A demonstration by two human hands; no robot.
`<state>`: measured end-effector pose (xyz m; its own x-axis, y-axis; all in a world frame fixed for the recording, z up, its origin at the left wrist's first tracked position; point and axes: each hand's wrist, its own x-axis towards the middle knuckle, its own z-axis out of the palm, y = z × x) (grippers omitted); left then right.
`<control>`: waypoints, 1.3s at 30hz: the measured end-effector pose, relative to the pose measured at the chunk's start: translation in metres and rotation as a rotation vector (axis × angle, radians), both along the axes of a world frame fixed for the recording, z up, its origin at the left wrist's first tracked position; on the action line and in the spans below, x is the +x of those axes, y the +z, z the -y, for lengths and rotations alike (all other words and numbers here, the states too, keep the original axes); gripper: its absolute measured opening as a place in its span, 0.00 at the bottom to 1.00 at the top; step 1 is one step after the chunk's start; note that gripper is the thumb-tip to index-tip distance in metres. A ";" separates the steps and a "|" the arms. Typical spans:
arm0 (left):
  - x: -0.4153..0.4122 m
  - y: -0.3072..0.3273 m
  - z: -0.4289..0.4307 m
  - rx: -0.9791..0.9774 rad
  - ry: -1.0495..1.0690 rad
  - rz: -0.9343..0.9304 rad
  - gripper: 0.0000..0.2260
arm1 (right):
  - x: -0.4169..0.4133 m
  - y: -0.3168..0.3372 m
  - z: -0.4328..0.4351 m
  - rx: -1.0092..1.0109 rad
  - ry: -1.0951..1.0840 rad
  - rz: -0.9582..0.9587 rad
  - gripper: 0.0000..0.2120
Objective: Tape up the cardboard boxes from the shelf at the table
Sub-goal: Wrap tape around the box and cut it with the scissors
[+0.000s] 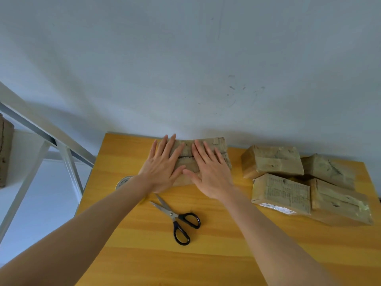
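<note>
A brown cardboard box (218, 149) lies at the far edge of the yellow wooden table (206, 254), its top flaps meeting in a dark seam. My left hand (164, 166) presses flat on the left part of the top, fingers straight and spread. My right hand (208, 172) lies flat on the right part, thumb almost touching the left thumb. A roll of tape (123, 182) sits by my left wrist, mostly hidden by the forearm. Black-handled scissors (177, 218) lie closed on the table in front of the box.
Several taped cardboard boxes (274, 159) are piled at the table's right side, one with a white label (276, 208). A white metal shelf frame (68, 159) stands to the left, with another brown box (5, 149) at the far left edge. A pale wall rises behind the table.
</note>
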<state>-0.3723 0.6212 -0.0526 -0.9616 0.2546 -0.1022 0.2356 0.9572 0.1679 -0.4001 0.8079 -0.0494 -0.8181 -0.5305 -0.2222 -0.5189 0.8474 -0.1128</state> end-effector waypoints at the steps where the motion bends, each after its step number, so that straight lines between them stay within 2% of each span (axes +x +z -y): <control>1: -0.002 -0.002 0.002 -0.007 -0.006 0.013 0.36 | -0.003 0.002 -0.001 0.005 0.009 0.005 0.43; 5: -0.004 -0.003 0.006 -0.036 -0.064 0.004 0.41 | -0.023 0.010 -0.007 0.083 0.085 -0.045 0.48; 12: -0.008 -0.003 0.001 -0.056 -0.036 0.043 0.40 | -0.022 -0.002 -0.006 0.076 0.116 -0.095 0.43; 19: -0.006 -0.008 0.001 -0.041 -0.042 0.060 0.38 | -0.017 -0.010 -0.005 -0.022 0.185 -0.138 0.37; 24: -0.004 -0.006 0.003 0.001 -0.038 0.023 0.41 | -0.023 -0.001 -0.010 0.023 0.230 -0.042 0.45; 32: -0.005 -0.001 -0.001 -0.065 -0.027 0.064 0.42 | -0.019 0.001 -0.003 0.070 0.181 -0.027 0.47; 37: -0.003 -0.003 -0.001 0.122 0.139 0.125 0.51 | -0.008 0.001 -0.018 0.076 -0.046 -0.058 0.54; 39: -0.003 -0.001 -0.005 0.193 0.186 0.160 0.54 | -0.009 0.000 -0.022 0.068 -0.055 -0.054 0.53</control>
<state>-0.3751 0.6260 -0.0539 -0.9692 0.1053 -0.2228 0.0155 0.9283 0.3714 -0.4092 0.8295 -0.0495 -0.8574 -0.4694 -0.2109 -0.4749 0.8796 -0.0274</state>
